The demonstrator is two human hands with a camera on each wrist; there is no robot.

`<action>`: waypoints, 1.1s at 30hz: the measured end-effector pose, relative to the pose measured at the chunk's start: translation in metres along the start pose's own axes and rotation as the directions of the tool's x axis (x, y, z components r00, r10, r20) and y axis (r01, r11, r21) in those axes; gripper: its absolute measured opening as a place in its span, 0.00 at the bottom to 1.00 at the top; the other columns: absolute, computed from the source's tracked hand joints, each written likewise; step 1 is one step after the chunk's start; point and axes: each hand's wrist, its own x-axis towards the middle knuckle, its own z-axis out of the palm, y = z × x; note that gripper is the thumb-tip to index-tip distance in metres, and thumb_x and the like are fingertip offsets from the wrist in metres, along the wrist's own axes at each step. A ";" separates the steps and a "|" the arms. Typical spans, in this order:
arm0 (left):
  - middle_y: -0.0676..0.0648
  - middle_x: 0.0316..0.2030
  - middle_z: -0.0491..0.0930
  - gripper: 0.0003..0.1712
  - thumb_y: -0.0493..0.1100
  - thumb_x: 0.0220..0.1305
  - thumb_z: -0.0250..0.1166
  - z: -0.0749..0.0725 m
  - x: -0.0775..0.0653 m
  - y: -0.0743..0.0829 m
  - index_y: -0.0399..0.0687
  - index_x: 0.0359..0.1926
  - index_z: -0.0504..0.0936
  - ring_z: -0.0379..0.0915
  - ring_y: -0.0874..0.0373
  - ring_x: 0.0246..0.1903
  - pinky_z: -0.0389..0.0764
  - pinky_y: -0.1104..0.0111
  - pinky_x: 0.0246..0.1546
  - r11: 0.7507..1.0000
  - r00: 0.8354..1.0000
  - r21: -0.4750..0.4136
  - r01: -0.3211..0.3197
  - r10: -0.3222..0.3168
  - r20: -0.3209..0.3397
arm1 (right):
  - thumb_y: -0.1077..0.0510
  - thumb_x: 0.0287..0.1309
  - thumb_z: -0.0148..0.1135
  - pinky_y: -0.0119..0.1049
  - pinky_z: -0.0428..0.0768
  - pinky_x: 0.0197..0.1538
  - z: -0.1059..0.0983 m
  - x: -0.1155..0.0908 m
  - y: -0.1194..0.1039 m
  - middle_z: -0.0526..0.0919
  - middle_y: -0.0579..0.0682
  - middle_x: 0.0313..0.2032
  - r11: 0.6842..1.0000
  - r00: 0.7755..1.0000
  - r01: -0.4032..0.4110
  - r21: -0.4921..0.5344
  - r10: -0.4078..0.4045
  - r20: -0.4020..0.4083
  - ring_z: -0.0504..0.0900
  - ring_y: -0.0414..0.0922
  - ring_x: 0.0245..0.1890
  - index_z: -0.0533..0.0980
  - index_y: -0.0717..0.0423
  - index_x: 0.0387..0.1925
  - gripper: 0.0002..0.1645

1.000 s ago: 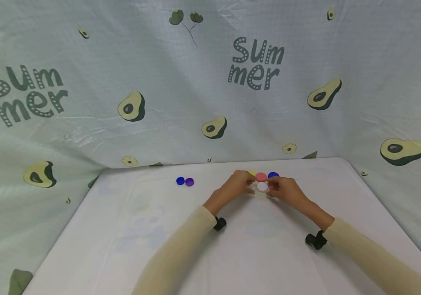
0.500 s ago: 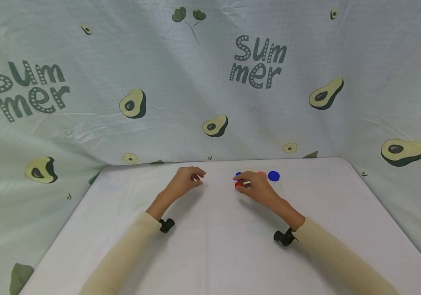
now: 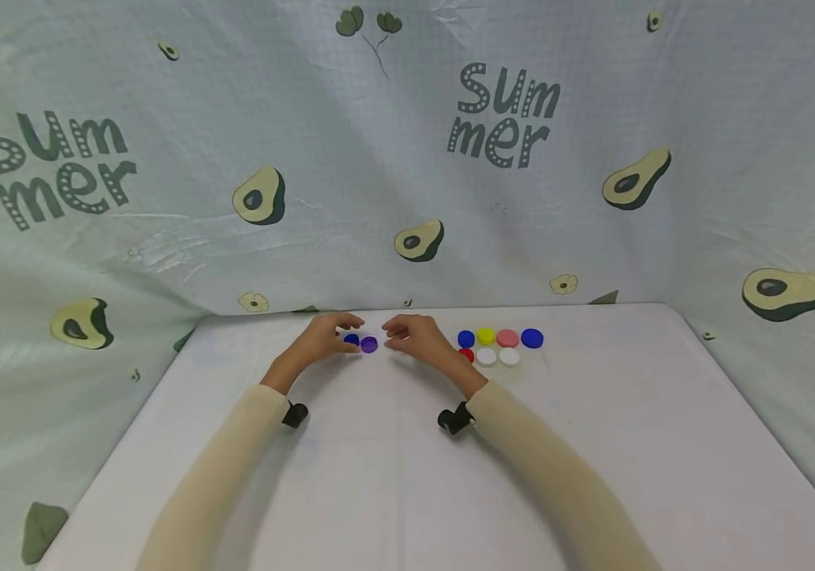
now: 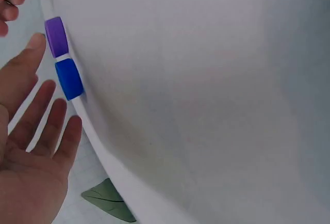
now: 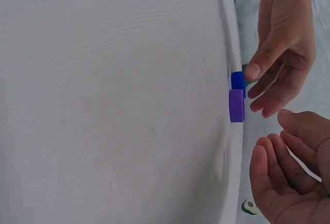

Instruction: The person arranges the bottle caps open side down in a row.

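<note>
A blue bottle cap (image 3: 352,339) and a purple bottle cap (image 3: 369,345) lie side by side near the table's far edge. My left hand (image 3: 318,338) is at the blue cap, thumb and fingers spread around its left side; nothing is gripped. In the left wrist view the purple cap (image 4: 56,37) and blue cap (image 4: 69,78) stand beside the thumb and fingertips. Just right of the purple cap hovers my right hand (image 3: 420,339), fingers loosely bent, holding nothing. The right wrist view has this hand (image 5: 291,175) apart from the purple cap (image 5: 236,106).
Right of my right hand, several caps form two rows: blue (image 3: 466,339), yellow (image 3: 485,336), pink (image 3: 507,339) and larger blue (image 3: 532,339) behind, red (image 3: 468,354) and two white ones (image 3: 486,357) in front. A printed curtain (image 3: 336,198) hangs behind the white table (image 3: 379,492).
Both hands have moved left, away from the two rows of caps. My right hand has left the red cap and come over beside the purple one.
</note>
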 end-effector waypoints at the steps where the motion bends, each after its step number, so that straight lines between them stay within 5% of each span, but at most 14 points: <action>1: 0.35 0.56 0.82 0.29 0.36 0.59 0.76 0.000 0.002 -0.002 0.33 0.60 0.79 0.75 0.39 0.59 0.76 0.49 0.62 1.000 1.000 -0.015 0.005 -0.005 0.022 | 0.60 0.63 0.70 0.33 0.84 0.50 0.003 0.004 -0.001 0.87 0.53 0.45 1.000 1.000 -0.009 0.005 0.009 0.002 0.84 0.47 0.46 0.82 0.62 0.54 0.19; 11: 0.40 0.54 0.83 0.27 0.41 0.60 0.76 0.000 0.021 -0.016 0.38 0.59 0.82 0.78 0.47 0.55 0.76 0.54 0.62 0.991 0.985 -0.093 0.093 -0.078 0.152 | 0.64 0.56 0.75 0.31 0.83 0.48 0.030 0.031 -0.003 0.87 0.54 0.43 0.992 0.992 -0.127 -0.013 0.127 0.015 0.84 0.46 0.44 0.82 0.62 0.53 0.21; 19: 0.44 0.49 0.86 0.18 0.41 0.60 0.76 -0.004 0.020 -0.018 0.41 0.50 0.87 0.79 0.51 0.50 0.78 0.58 0.56 0.979 0.982 -0.130 0.160 -0.144 0.125 | 0.63 0.53 0.78 0.32 0.83 0.47 0.033 0.035 -0.009 0.89 0.53 0.38 0.987 0.987 -0.160 -0.028 0.160 -0.016 0.85 0.44 0.40 0.85 0.63 0.46 0.17; 25: 0.45 0.48 0.87 0.16 0.42 0.60 0.76 -0.003 0.021 -0.020 0.42 0.48 0.89 0.80 0.51 0.50 0.77 0.56 0.58 0.981 0.985 -0.123 0.150 -0.137 0.105 | 0.63 0.52 0.78 0.30 0.81 0.42 0.030 0.031 -0.010 0.87 0.48 0.30 0.988 0.987 -0.153 -0.015 0.152 -0.060 0.83 0.40 0.33 0.88 0.60 0.39 0.11; 33: 0.43 0.48 0.87 0.16 0.41 0.60 0.76 -0.002 0.021 -0.018 0.40 0.49 0.89 0.80 0.49 0.51 0.77 0.55 0.60 0.985 0.985 -0.119 0.125 -0.109 0.131 | 0.60 0.52 0.79 0.30 0.79 0.43 0.036 0.031 -0.008 0.87 0.50 0.33 0.976 0.973 -0.217 -0.015 0.215 -0.084 0.80 0.41 0.35 0.88 0.58 0.42 0.14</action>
